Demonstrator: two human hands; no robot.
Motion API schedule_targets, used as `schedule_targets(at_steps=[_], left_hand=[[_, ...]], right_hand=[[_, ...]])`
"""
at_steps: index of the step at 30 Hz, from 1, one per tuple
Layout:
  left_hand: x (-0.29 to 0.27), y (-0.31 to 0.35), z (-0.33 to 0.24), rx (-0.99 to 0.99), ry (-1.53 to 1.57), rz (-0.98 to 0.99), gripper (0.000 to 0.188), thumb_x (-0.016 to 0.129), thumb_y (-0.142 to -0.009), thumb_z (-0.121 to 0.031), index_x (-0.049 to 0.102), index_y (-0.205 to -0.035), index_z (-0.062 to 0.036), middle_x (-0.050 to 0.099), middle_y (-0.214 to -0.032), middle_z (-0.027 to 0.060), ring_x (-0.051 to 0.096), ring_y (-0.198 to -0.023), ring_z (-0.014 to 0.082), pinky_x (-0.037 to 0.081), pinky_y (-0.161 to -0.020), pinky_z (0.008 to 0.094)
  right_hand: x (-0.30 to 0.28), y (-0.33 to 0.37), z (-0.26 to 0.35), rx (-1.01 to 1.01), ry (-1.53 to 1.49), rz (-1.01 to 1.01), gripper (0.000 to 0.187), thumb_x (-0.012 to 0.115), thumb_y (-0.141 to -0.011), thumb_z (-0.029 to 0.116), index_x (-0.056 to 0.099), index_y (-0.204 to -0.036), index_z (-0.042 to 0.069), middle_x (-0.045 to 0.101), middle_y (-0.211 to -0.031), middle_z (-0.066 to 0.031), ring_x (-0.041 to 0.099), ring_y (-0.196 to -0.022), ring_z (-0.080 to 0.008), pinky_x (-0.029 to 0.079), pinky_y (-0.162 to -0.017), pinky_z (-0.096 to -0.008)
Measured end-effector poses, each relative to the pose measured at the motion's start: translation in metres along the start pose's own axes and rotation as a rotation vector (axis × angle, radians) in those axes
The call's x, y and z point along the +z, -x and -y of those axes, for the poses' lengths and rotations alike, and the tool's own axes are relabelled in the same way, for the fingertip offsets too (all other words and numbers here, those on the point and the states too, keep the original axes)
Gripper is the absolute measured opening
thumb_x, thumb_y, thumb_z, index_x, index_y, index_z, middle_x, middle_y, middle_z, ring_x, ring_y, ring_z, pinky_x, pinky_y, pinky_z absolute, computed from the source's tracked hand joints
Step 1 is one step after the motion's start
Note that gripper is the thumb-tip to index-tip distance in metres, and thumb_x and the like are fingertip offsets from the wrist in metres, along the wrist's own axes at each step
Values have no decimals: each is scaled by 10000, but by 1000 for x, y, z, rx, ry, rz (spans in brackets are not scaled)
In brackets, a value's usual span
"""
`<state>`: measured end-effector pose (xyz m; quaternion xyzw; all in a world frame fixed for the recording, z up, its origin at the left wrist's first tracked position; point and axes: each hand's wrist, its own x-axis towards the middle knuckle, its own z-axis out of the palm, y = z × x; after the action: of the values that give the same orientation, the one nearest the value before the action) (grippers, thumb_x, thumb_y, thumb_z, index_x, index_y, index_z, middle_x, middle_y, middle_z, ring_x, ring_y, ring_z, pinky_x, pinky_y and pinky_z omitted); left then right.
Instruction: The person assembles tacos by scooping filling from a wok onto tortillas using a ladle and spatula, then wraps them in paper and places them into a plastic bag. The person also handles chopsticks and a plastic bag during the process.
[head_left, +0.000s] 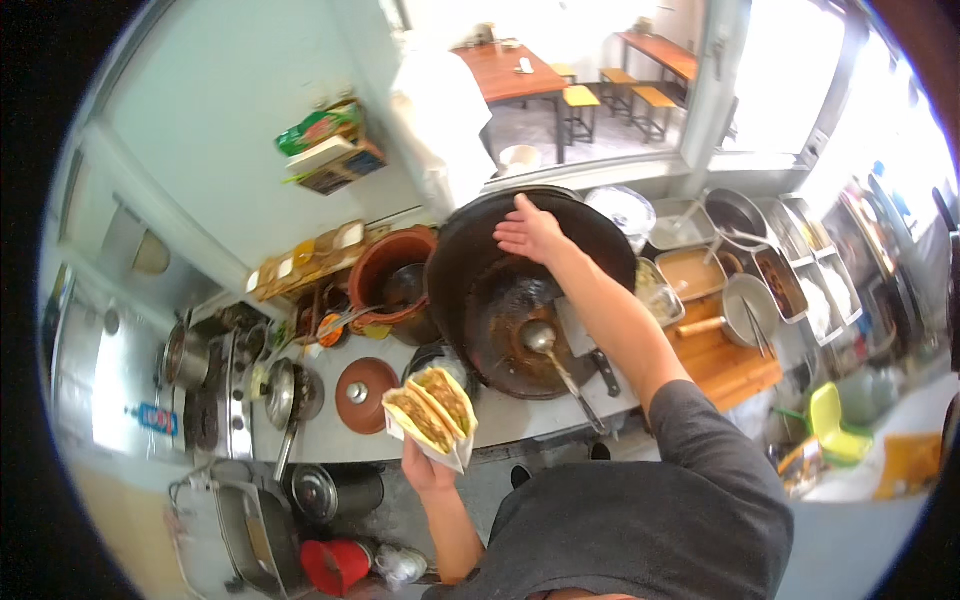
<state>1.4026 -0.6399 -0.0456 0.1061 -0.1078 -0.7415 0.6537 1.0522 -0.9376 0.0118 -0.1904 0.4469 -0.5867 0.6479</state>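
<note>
My left hand [427,466] holds two filled flatbread sandwiches [432,405] in a white paper wrapper, raised above the counter's front edge. My right hand [531,233] reaches forward with fingers spread, resting flat on the far side of a large round black griddle [470,240]. A metal ladle [541,338] lies in the dark greasy centre of the griddle, its handle pointing toward me. A cleaver [582,345] lies beside it.
A brown clay pot [385,265] stands left of the griddle, its lid [360,393] on the counter [520,415]. Metal trays of fillings [690,272] and a pan [750,310] sit to the right. Steel pots [185,355] are at the left. A red container [335,565] stands below.
</note>
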Motion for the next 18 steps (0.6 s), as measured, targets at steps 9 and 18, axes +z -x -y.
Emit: schedule_targets(at_steps=[9, 18], left_hand=[[-17, 67, -27, 167, -76, -171, 544, 464, -1094, -280, 382, -1570, -28, 473, -1573, 181, 497, -1417, 380, 388, -1191, 565], [-26, 38, -47, 30, -31, -175, 524, 467, -1096, -224, 369, -1572, -28, 479, -1564, 179, 501, -1417, 367, 404, -1188, 556]], right_hand=[[40, -74, 6, -135, -82, -187, 644, 671, -937, 605, 631, -1044, -29, 612, -777, -90, 587, -595, -190, 477, -496, -332], [55, 6, 61, -233, -62, -38, 263, 640, -946, 251, 631, -866, 1, 547, -644, -17, 466, -492, -133, 400, -465, -293]])
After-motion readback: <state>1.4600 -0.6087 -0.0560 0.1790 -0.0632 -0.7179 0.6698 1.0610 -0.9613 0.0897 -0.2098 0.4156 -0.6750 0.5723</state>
